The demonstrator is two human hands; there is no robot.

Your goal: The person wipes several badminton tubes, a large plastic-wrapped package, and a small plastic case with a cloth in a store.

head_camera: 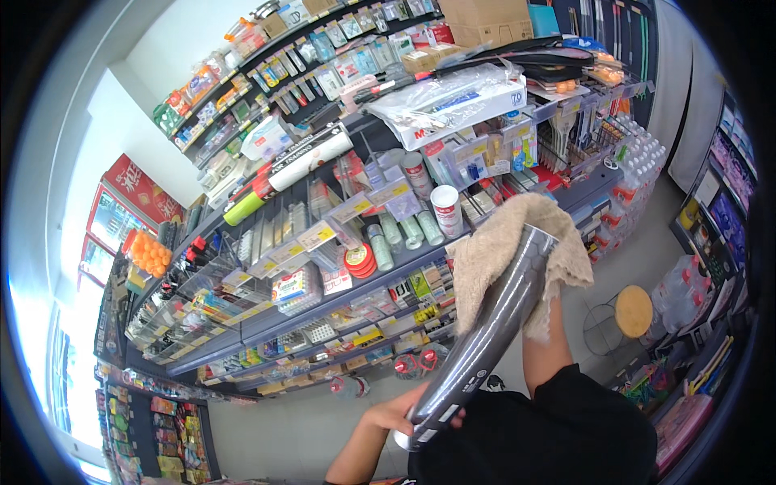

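A long, dark grey glossy tube (485,339) with a faint hexagon pattern slants across my front. My left hand (403,409) grips it around the lower end, next to a white end cap (402,440). A beige cloth (494,251) with frayed edges drapes over the tube's upper end and hangs down both sides. From the lower right my right forearm (545,357) reaches up behind the tube. The cloth covers my right hand, which holds it against the tube; the fingers are hidden.
A shop shelf (357,285) full of stationery stands before me. White cans (447,212) are close to the cloth. On the top lie training tubes (312,159) and a white box (464,112). A round wooden stool (633,311) and wrapped bottles (682,297) occupy the right aisle.
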